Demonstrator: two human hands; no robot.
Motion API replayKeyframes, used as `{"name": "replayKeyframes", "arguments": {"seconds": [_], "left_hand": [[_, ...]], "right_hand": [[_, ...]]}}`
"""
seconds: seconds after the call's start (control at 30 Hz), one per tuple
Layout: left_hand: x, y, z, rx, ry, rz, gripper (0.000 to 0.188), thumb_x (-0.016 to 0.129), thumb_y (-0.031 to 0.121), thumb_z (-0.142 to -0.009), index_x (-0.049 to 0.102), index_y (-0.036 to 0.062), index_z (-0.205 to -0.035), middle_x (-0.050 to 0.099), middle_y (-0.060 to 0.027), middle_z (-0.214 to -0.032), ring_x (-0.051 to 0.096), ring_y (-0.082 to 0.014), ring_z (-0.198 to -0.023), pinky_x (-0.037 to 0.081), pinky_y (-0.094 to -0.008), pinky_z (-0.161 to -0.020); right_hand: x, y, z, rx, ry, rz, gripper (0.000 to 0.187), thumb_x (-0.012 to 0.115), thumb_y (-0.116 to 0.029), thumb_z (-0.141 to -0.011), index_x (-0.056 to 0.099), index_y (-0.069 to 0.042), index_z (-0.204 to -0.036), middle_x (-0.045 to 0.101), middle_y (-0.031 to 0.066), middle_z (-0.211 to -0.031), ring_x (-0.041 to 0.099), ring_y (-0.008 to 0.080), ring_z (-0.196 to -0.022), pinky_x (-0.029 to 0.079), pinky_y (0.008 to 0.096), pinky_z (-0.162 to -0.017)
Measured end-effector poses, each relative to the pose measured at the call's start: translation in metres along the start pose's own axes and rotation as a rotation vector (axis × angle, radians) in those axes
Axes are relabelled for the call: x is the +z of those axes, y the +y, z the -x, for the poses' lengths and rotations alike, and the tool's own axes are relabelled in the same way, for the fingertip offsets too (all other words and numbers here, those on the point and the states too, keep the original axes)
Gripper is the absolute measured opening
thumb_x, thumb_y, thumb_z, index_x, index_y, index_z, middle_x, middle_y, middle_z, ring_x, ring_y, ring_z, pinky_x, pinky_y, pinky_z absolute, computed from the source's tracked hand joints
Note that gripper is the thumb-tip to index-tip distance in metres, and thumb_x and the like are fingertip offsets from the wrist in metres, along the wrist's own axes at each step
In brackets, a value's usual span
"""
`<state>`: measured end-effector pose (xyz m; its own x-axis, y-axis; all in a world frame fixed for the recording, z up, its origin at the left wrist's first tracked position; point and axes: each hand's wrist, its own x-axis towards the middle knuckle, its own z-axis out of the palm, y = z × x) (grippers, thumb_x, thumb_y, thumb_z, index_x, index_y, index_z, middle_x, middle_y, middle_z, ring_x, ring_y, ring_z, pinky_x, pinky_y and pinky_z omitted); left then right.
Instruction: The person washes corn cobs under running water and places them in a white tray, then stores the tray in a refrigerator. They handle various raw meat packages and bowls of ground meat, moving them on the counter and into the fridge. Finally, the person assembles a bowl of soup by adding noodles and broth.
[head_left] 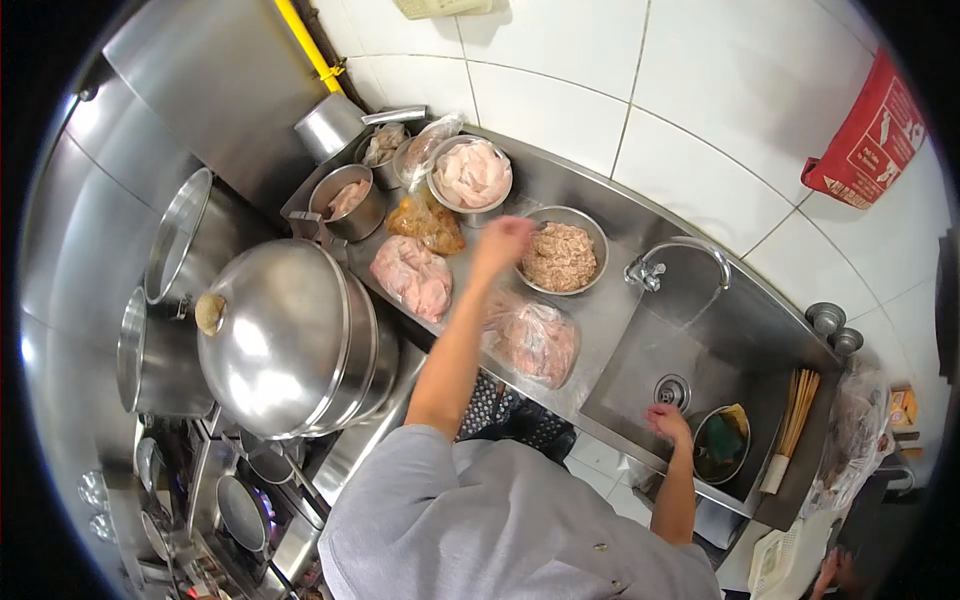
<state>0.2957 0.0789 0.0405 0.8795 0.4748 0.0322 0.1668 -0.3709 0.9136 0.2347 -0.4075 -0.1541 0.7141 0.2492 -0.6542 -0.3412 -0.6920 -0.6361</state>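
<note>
My left hand is at the left rim of a steel bowl of minced meat on the steel counter. Motion blurs its fingers, so I cannot tell what they hold, if anything. Around that arm lie a bag of pale raw meat, another bag of pinkish meat and a bag of orange-yellow food. Over the front edge of the sink, close to the drain, my right hand is open with loosely bent fingers and holds nothing visible.
A bowl of pale meat and a pot of meat stand further back. Water runs from the faucet. In the sink sit a pot with a green scrubber and a bamboo brush. A large domed steamer stands left, near a lit burner.
</note>
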Motion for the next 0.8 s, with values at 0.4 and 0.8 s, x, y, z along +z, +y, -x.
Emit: {"name": "replayKeyframes", "arguments": {"seconds": [0.4,0.8], "left_hand": [[-0.095,-0.048,-0.087,-0.160,0.429,0.138,0.032,0.056,0.016,-0.086,0.045,-0.0067,-0.105,0.059,-0.0171,-0.081,0.063,-0.0238,-0.060,0.054,-0.0321,-0.047],[-0.033,0.086,0.083,0.068,-0.283,0.406,0.038,0.053,0.012,-0.087,0.047,0.0059,-0.124,0.062,-0.0090,-0.105,0.065,-0.0164,-0.078,0.054,-0.0267,-0.055]], "right_hand": [[0.002,0.014,0.089,-0.300,0.848,-0.525,0.026,0.058,-0.010,-0.087,0.059,0.002,-0.110,0.063,0.0078,-0.089,0.059,0.0106,-0.073,0.051,0.0236,-0.063],[0.014,-0.274,0.119,-1.045,0.822,-0.178,0.034,0.065,-0.016,-0.083,0.059,-0.009,-0.116,0.054,0.0122,-0.126,0.051,0.0300,-0.116,0.043,0.0376,-0.096]]}}
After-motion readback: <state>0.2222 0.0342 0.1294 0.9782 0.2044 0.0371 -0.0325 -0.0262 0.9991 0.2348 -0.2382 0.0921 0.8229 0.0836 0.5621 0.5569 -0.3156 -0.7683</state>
